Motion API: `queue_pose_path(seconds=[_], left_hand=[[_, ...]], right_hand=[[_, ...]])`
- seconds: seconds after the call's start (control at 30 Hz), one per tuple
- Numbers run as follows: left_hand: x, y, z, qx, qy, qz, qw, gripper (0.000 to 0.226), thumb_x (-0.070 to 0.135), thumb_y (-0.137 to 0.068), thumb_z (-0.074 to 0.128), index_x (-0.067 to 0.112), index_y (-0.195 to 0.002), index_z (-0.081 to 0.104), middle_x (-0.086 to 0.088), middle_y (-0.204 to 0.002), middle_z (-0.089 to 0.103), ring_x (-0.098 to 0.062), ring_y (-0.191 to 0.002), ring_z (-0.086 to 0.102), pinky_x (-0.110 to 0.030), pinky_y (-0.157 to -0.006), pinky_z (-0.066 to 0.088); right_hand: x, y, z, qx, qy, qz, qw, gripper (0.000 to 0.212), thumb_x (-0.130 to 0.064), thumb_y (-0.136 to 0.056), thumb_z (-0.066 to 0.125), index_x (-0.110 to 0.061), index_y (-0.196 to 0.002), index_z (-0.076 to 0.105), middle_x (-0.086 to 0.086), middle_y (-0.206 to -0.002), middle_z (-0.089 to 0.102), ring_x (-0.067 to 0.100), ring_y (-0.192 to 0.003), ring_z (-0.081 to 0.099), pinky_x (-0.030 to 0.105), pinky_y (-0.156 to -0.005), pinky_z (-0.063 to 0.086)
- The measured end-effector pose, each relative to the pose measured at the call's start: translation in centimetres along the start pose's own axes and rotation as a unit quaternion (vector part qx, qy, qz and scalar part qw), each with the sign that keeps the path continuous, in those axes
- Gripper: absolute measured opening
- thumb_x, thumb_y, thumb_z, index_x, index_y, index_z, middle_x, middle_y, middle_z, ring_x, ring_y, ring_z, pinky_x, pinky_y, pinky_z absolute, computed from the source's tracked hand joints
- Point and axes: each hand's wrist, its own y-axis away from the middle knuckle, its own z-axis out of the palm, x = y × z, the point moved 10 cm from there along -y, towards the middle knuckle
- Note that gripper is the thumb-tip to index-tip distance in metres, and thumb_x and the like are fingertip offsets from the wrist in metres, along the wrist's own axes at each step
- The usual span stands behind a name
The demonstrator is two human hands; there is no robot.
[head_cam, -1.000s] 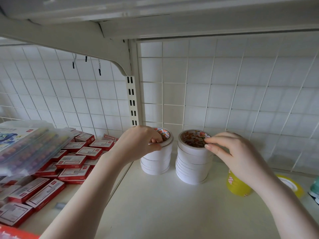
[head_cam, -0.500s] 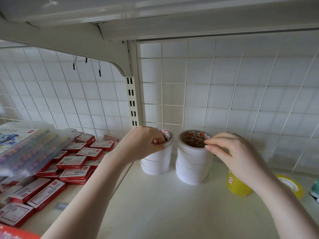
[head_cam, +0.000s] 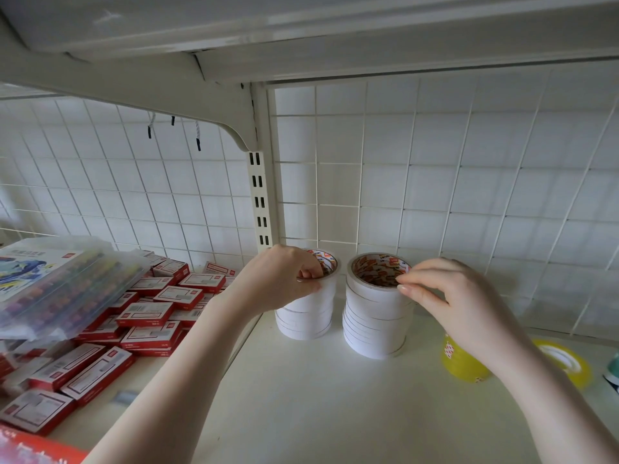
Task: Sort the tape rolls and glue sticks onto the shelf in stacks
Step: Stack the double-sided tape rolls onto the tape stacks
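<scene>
Two stacks of white tape rolls stand side by side at the back of the cream shelf (head_cam: 301, 413). My left hand (head_cam: 284, 283) grips the top roll of the left stack (head_cam: 306, 316), fingers hooked inside its core. My right hand (head_cam: 449, 296) pinches the rim of the top roll on the right stack (head_cam: 373, 326), which is the taller one. Both cores show red and orange print inside. Two yellow tape rolls lie behind my right wrist, one (head_cam: 460, 361) upright and another (head_cam: 566, 361) flat, both partly hidden.
Several red and white boxes (head_cam: 150, 313) lie piled on the neighbouring shelf at left, with a clear plastic case of colour sticks (head_cam: 60, 283) on top. A white wire grid (head_cam: 435, 182) backs the shelf. An upper shelf hangs overhead. A teal object (head_cam: 613, 371) peeks in at right.
Both hands stay on the top rolls; the fingers have shifted slightly and the left hand's fingers reach a little deeper into the core.
</scene>
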Motion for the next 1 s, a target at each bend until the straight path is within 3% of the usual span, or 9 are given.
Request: queue_pose_path(seconds=[1.0], left_hand=[[-0.24,0.33,0.15,-0.014,0.014,-0.015,1.0,0.008,0.022,-0.084,0.063,0.023,-0.09,0.069,0.01,-0.082,0.061,-0.013,-0.083,0.057,-0.033,-0.082,0.049]], right_hand=[[0.03,-0.1,0.06,0.001,0.007,-0.002,1.0,0.011,-0.019,-0.082,0.07,-0.018,-0.091,0.076,-0.007,-0.091,0.066,0.017,-0.09,0.061,0.033,-0.079,0.047]])
